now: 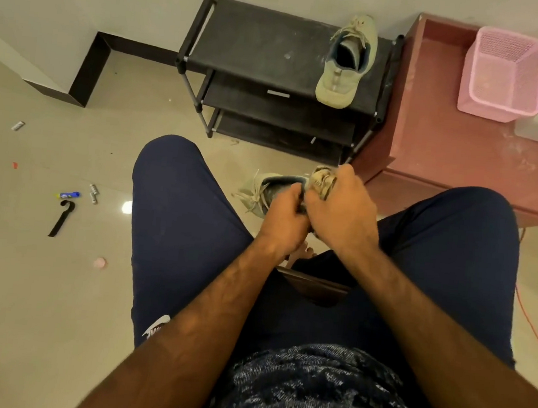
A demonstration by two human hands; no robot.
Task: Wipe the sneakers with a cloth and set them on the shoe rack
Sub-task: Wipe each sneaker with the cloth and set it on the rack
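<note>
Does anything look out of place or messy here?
Yes. Litter lies scattered on the floor at the left: a blue tube, a black strap, small foil packets and a pink scrap. Nothing on the shoe rack looks askew.

Warm indoor light fills the room, fairly dim and yellowish. One small white glare spot (126,207) shines on the glossy floor (40,280). Soft shadow gathers under the shelves of the shoe rack (276,50), and the forearms (182,343) nearest the camera look dark. Wide-angle distortion bends the wall (50,2) at the edges, and the top right corner is smeared and blurry.
</note>
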